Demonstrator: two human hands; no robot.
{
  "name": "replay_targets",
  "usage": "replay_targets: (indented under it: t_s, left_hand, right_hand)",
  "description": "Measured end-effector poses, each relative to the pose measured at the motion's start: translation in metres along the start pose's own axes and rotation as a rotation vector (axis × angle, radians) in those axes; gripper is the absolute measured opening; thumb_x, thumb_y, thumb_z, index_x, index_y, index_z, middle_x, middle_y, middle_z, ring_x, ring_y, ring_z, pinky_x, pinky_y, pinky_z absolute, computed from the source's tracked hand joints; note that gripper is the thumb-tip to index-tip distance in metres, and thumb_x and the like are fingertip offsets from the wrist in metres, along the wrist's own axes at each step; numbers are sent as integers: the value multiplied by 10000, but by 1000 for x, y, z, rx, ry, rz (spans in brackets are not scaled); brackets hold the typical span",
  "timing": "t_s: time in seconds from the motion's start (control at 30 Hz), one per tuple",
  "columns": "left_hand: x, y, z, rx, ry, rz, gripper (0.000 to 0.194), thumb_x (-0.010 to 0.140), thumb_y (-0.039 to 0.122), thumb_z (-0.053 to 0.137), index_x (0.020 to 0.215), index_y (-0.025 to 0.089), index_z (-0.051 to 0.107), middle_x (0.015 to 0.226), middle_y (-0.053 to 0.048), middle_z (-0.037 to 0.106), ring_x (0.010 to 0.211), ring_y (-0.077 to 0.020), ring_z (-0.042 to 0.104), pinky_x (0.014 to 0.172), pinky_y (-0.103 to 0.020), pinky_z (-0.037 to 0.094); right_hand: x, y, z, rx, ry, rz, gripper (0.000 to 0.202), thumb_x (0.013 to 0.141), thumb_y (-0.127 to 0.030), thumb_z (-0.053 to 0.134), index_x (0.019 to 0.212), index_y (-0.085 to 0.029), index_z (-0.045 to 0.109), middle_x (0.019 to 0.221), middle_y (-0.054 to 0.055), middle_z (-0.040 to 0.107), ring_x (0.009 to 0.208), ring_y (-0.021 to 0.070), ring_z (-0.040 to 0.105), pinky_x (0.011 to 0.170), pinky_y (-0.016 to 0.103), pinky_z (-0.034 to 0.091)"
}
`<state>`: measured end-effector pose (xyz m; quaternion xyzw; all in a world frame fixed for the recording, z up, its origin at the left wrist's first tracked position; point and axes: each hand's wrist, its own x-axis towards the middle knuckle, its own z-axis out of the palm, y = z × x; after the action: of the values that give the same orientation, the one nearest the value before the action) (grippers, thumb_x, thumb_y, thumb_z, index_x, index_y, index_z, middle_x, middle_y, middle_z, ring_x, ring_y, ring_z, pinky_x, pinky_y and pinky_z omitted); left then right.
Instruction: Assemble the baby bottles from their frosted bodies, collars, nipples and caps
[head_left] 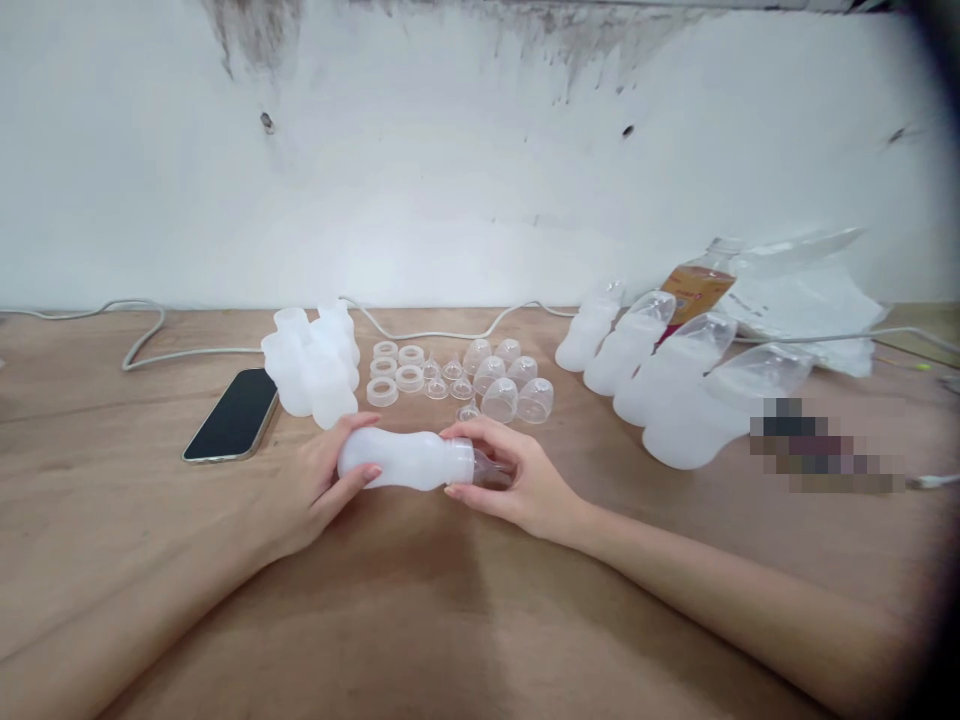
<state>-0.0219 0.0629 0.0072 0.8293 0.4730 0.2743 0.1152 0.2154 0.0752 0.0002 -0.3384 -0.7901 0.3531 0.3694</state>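
Observation:
A white baby bottle point(405, 458) lies sideways between my hands, just above the wooden table point(360, 620). My left hand point(330, 480) grips its base end, thumb and fingers on either side. Around the collar at the other end, my right hand point(525, 475) is closed, and a clear nipple point(491, 466) sticks out toward its palm. Behind the bottle are several white collar rings point(382, 390), several clear nipples point(437, 388) and several clear dome caps point(535, 400) set out in rows. One nipple stands close to my right fingers.
Several white bottle bodies point(300, 375) stand at the left beside a phone point(232, 415). At right, a row of capped bottles point(686, 420) stands before a labelled drink bottle point(697, 290) and a plastic bag point(810, 300). A cable point(435, 335) runs along the wall.

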Motion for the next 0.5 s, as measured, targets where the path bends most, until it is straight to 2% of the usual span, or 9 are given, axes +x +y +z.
replay_targets:
  t_s: [0.07,0.13,0.2,0.27,0.33,0.43,0.5]
  left_hand:
    - [0,-6,1,34,-7,133,368,834,320,435,1178,238,332,1080,-54,539,941,-197,543,783,-329,457]
    - [1,-9,3,88,65,346,466,807,234,502,1222,257,292,1180,-67,470,1064,-193,477,876,-336,415]
    - [2,-10,3,110,149,455,586,779,206,547,1270,269,232,1248,-88,404,1139,-204,412,931,-363,373]
    - [3,-7,2,44,174,412,692,761,293,566,1312,245,151,1298,-122,344,1176,-241,369,943,-403,359]
    - [4,-3,0,-62,134,264,662,797,380,482,1326,218,118,1286,-127,376,1148,-257,402,915,-420,382]
    - [2,-2,-1,-89,18,52,429,849,342,375,1256,248,275,1126,-55,535,984,-215,537,804,-359,464]
    - [1,-5,1,-42,29,80,434,811,313,468,1215,251,320,1103,-46,542,977,-206,541,805,-336,466]
  right_hand:
    - [1,-1,0,20,-3,24,381,680,-300,639,1033,-218,523,978,53,560,865,177,542,751,324,467]
    - [2,-2,0,89,6,63,366,677,-285,642,1019,-216,529,996,49,565,877,174,551,771,320,467]
    - [3,-3,0,149,10,85,360,674,-267,645,1011,-210,531,998,44,568,863,161,561,769,304,471]
    - [3,-3,0,164,11,85,366,674,-261,645,1016,-208,527,993,45,564,855,155,561,765,295,473]
    - [2,-3,0,148,16,71,378,678,-265,643,1032,-214,521,995,48,554,868,160,552,760,299,472]
    - [2,-2,0,121,21,59,379,677,-272,645,1033,-222,522,976,49,539,859,163,545,735,298,481]
    - [2,-1,-1,122,12,57,380,671,-266,651,1027,-223,527,963,45,532,852,159,542,743,298,482]
